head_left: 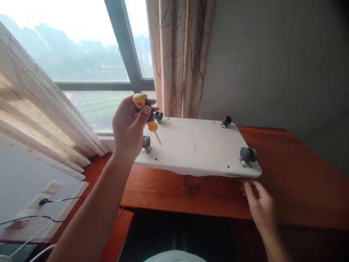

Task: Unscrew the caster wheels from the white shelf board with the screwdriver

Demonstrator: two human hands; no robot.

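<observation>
Here the left hand [128, 127] grips a screwdriver [146, 114]; right hand [259, 203], open, nears board [196, 145], screws [191, 189] beside

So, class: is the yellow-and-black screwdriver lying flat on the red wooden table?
No, the left hand holds the yellow-and-black screwdriver in the air above the white board.
</observation>
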